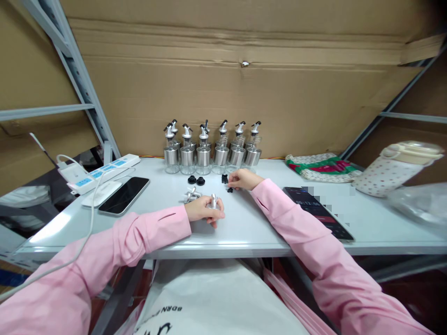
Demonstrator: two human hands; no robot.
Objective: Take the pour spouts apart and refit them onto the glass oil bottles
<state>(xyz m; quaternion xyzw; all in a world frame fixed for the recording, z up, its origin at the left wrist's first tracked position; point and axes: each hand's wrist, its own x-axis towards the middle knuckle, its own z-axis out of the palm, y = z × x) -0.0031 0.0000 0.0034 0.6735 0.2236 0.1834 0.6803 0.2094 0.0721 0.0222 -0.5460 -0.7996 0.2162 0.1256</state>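
My left hand [206,209] is closed around a silver pourer spout [213,201], held low over the front of the table. Just behind that hand lie more silver pourer spouts [193,194]. Two round black stoppers [196,180] sit behind them. My right hand [244,179] pinches at a small group of little black parts [225,178]; what its fingertips hold, if anything, is too small to make out. At the back stand two rows of glass bottles with steel bands [203,156], several topped with silver and black pourers, while some front ones at right have open necks.
On the left are a phone [125,196], a white charging pad [101,193] and a power strip [104,174], with a cable crossing my left sleeve. To the right lie a larger dark-screened device [317,211], a patterned cloth pouch [321,166] and a tilted dotted tumbler [394,167].
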